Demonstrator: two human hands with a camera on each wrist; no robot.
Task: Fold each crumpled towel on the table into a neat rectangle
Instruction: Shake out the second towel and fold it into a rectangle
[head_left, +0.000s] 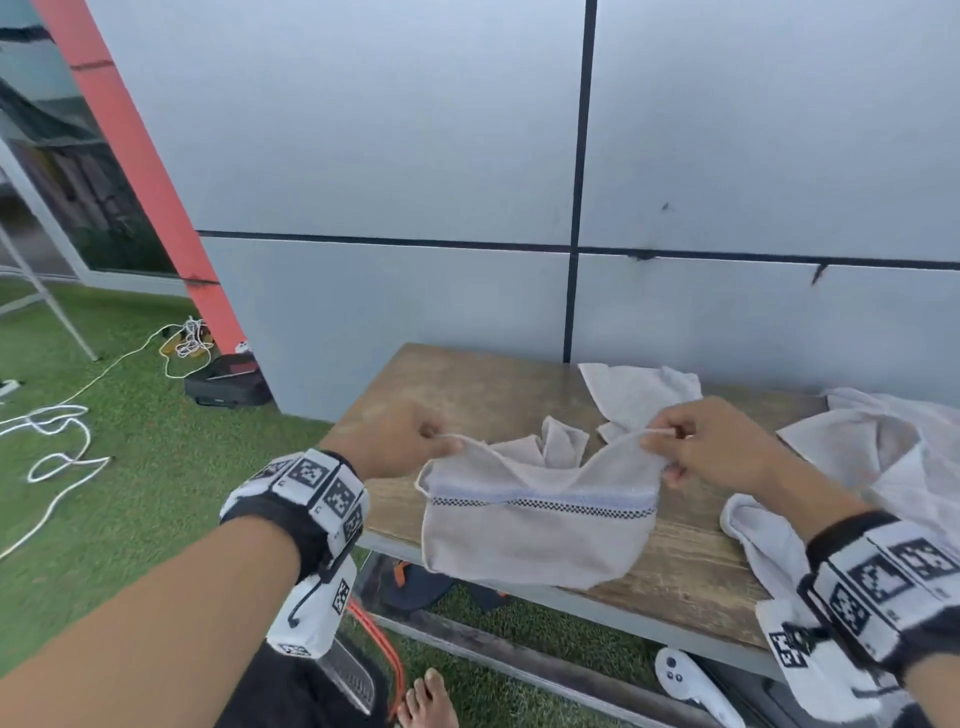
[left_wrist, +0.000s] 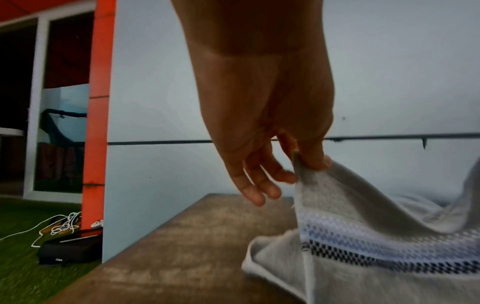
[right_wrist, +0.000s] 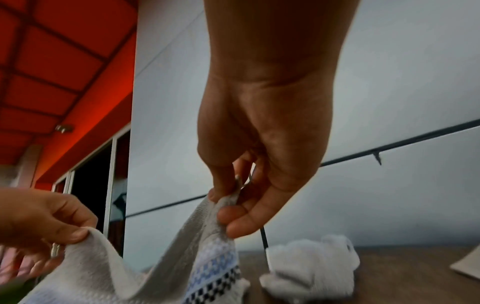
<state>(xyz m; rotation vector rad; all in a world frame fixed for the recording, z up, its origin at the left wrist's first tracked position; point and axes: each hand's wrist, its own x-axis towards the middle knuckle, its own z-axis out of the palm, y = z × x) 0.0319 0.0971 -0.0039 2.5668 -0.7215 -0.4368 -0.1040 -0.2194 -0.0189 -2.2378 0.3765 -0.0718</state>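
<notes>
A beige towel (head_left: 535, 535) with a blue and black checked stripe hangs over the wooden table (head_left: 467, 384), held up by two corners. My left hand (head_left: 410, 441) pinches its left corner between thumb and forefinger, seen close in the left wrist view as the left hand (left_wrist: 309, 162) on the towel (left_wrist: 363, 236). My right hand (head_left: 691, 447) pinches the right corner, and the right wrist view shows the right hand (right_wrist: 228, 201) gripping the towel (right_wrist: 182, 257). The towel's top edge sags between both hands, and its lower part touches the table top.
A crumpled white towel (head_left: 639, 389) lies behind on the table, another white towel (head_left: 893, 447) at the right, one more (head_left: 753, 525) near my right wrist. Grey wall panels back the table. Cables (head_left: 57, 447) and a black case (head_left: 228, 384) lie on the grass at left.
</notes>
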